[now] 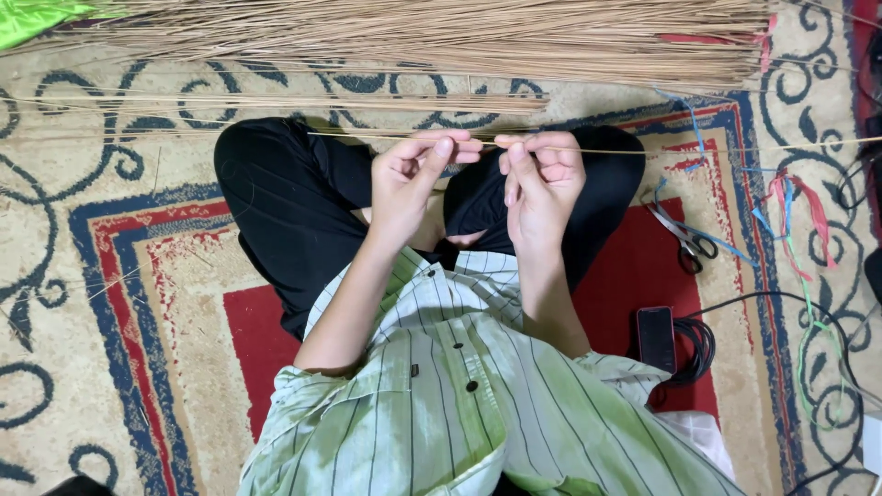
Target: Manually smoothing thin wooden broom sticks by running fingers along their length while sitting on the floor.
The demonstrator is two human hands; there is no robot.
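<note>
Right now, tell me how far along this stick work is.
Done: a small bundle lies apart from the big pile, though whether it is finished work is unclear. In hand: both hands, left and right, pinch one thin stick held level over the lap. Left: the big pile looks untouched; scissors lie unused on the rug.

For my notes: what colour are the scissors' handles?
Black, on the scissors; head view.

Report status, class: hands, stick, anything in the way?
Left hand and right hand pinch one thin stick, level above lap. Stick bundle beyond. Scissors aside.
</note>
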